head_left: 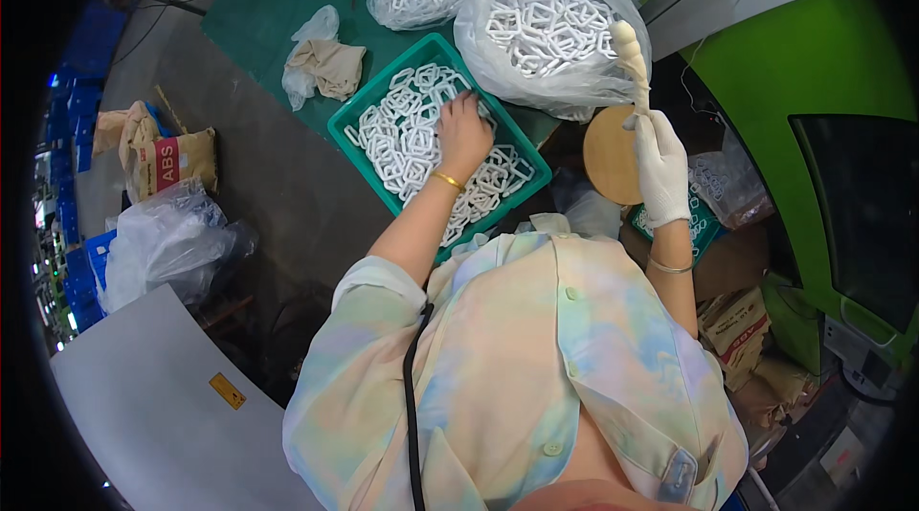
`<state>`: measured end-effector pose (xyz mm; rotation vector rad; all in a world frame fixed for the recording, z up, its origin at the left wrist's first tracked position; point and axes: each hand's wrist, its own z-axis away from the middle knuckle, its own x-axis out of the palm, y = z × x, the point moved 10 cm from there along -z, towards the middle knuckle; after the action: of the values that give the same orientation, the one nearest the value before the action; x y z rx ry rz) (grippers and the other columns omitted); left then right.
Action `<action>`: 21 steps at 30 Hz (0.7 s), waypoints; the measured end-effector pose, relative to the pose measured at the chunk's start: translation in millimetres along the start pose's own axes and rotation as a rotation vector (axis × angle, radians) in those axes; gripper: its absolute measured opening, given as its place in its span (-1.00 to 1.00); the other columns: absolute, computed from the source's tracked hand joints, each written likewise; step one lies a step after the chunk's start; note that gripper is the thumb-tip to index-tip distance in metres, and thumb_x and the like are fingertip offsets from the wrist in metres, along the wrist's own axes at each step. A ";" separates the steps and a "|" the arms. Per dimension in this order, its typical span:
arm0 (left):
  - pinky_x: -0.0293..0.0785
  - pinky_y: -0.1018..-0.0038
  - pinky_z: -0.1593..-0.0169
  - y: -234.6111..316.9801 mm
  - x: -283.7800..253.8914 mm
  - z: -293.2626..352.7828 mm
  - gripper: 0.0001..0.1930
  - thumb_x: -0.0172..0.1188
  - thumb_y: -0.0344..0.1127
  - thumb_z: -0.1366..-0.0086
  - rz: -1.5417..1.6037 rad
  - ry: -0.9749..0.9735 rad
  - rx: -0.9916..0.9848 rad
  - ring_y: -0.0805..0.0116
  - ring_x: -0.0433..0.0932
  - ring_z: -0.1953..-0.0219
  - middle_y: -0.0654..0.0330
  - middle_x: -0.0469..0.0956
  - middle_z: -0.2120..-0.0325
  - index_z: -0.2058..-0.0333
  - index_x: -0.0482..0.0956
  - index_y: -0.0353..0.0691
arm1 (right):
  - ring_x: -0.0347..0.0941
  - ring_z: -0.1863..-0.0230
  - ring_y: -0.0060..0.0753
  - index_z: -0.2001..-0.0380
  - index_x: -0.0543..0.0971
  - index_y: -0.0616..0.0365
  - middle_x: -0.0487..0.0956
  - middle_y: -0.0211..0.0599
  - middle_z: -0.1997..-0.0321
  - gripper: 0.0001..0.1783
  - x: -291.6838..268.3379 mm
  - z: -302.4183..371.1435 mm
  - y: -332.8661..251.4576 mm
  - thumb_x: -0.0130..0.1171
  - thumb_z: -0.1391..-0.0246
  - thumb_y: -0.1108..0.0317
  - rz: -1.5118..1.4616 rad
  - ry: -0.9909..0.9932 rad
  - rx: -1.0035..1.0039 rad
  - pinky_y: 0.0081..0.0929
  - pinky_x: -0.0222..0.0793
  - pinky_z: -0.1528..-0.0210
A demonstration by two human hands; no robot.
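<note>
My bare left hand point(464, 136), with a gold bangle at its wrist, is in the green basket point(342, 133) among white plastic links point(407, 138). Its fingers curl down onto the links and close on one near the far right side; the fingertips are partly hidden. At the right, my right hand point(661, 166) wears a white glove and is raised. It pinches the lower end of a lumpy, cream-coloured, wrapped stick point(629, 56) that points away from me. Whatever part lies inside the fingers is hidden.
Beyond the basket, two clear bags point(574, 95) point(388, 9) of white links stand on the green table point(254, 9). A beige cloth point(335, 68) lies left. A round wooden stool top point(610, 159) and a green machine point(737, 71) are right; a grey panel point(134, 367) is near left.
</note>
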<state>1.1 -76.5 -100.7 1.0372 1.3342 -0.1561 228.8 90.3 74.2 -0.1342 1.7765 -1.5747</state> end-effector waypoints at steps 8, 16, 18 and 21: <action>0.51 0.29 0.09 -31.0 -41.0 -9.4 -0.58 0.12 -0.59 -0.09 0.326 -0.085 0.038 0.05 0.55 0.20 0.01 0.44 0.04 0.01 0.50 -0.26 | 0.05 0.52 -0.81 0.28 0.55 0.15 0.20 -0.65 0.56 -0.74 -2.7 -0.2 5.7 -0.04 -0.39 0.24 0.007 0.004 -0.001 -0.68 -0.02 0.47; 0.51 0.15 0.08 -66.4 -22.5 -53.6 -0.72 0.13 -0.57 -0.10 -0.121 -0.136 0.064 -0.05 0.55 0.16 -0.02 0.50 0.17 0.17 0.56 -0.24 | 0.05 0.52 -0.81 0.29 0.55 0.15 0.21 -0.65 0.56 -0.74 -6.6 3.0 -2.0 -0.04 -0.39 0.24 -0.002 0.012 -0.013 -0.68 -0.02 0.47; 0.52 0.12 0.13 -54.0 -28.7 -61.8 -0.84 0.10 -0.55 -0.13 -0.071 -0.123 0.042 -0.07 0.54 0.15 0.00 0.50 0.19 0.29 0.54 -0.24 | 0.06 0.52 -0.81 0.28 0.54 0.15 0.20 -0.65 0.56 -0.74 -11.2 5.6 6.8 -0.04 -0.40 0.24 -0.002 0.021 0.024 -0.68 -0.02 0.47; 0.53 0.12 0.16 -38.6 -26.6 -70.1 -0.90 0.09 -0.53 -0.14 -0.026 -0.011 0.159 -0.07 0.54 0.14 0.05 0.51 0.21 0.35 0.53 -0.23 | 0.05 0.52 -0.81 0.28 0.54 0.15 0.20 -0.65 0.56 -0.74 -12.4 5.8 11.5 -0.05 -0.40 0.24 0.010 0.018 -0.002 -0.68 -0.01 0.47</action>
<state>-81.3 -62.3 -90.5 1.1512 1.3424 -0.2909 245.5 94.8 69.8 -0.1114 1.7900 -1.5719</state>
